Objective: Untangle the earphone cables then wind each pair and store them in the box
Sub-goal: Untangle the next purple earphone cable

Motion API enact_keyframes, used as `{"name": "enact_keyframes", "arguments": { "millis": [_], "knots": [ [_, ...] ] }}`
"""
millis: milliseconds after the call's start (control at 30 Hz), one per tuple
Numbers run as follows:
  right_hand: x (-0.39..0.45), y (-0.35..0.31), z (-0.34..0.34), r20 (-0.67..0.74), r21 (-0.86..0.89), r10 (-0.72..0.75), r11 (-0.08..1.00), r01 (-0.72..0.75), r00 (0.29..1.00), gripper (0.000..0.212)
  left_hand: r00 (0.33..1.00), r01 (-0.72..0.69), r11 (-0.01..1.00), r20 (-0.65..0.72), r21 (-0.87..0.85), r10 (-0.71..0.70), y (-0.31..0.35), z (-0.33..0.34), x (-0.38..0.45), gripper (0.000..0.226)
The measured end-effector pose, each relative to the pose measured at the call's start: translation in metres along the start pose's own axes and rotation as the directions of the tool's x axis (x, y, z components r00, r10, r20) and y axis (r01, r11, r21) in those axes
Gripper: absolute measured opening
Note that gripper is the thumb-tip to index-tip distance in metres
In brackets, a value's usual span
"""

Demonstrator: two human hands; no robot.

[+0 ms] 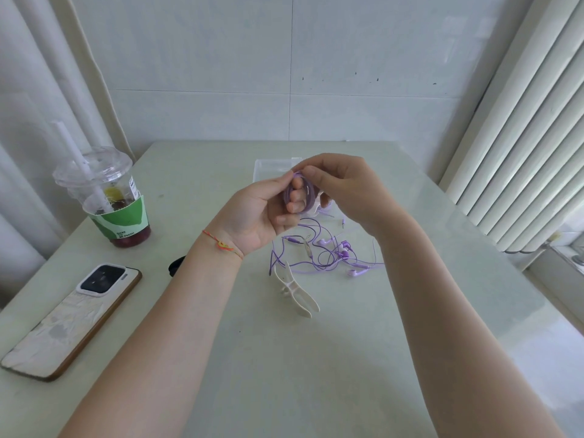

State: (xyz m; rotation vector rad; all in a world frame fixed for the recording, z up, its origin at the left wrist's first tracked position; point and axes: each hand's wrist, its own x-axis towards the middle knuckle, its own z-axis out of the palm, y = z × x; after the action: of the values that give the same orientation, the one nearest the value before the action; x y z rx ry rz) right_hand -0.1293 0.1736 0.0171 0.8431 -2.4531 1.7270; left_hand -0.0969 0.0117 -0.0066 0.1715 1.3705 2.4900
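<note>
A purple earphone cable is wound in a coil (308, 197) around the fingers of my left hand (262, 216), which is raised above the table. My right hand (343, 188) pinches the cable at the top of the coil. Below the hands, more purple earphones (331, 252) lie in a loose tangle on the table. A clear plastic box (268, 169) sits just behind my hands, partly hidden by them. A cream cable-winder clip (295, 290) lies in front of the tangle.
A plastic cup (107, 200) with a straw and dark drink stands at the left. A phone (72, 320) lies face down at the near left. A small black object (176, 265) peeks out behind my left forearm. Window blinds hang on the right.
</note>
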Motion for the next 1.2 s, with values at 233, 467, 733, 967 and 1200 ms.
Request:
{"name": "enact_keyframes", "arguments": {
  "millis": [233, 467, 733, 967, 1200],
  "knots": [
    [0.001, 0.005, 0.008, -0.051, -0.043, 0.026, 0.999, -0.028, 0.998, 0.021, 0.988, 0.003, 1.0, -0.153, -0.011, -0.005, -0.001, 0.0, 0.003, 0.027],
    [0.002, 0.006, 0.011, -0.048, 0.017, 0.054, 0.998, -0.054, 0.997, 0.018, 0.987, 0.019, 1.0, -0.162, -0.012, -0.021, 0.001, -0.002, 0.003, 0.026],
    [0.002, 0.008, 0.012, -0.026, 0.055, 0.065, 0.996, -0.063, 0.998, 0.02, 0.986, 0.03, 0.999, -0.161, -0.036, -0.035, -0.001, -0.007, 0.004, 0.025],
    [0.004, 0.01, 0.009, -0.015, 0.038, 0.096, 0.995, -0.095, 0.995, 0.018, 0.973, -0.062, 0.986, -0.213, 0.152, 0.094, -0.002, -0.01, 0.009, 0.018],
    [0.001, 0.001, 0.011, -0.007, 0.301, 0.131, 0.946, -0.123, 0.991, 0.012, 0.927, -0.153, 0.953, -0.296, 0.262, 0.23, 0.002, 0.003, 0.003, 0.015]
  ]
}}
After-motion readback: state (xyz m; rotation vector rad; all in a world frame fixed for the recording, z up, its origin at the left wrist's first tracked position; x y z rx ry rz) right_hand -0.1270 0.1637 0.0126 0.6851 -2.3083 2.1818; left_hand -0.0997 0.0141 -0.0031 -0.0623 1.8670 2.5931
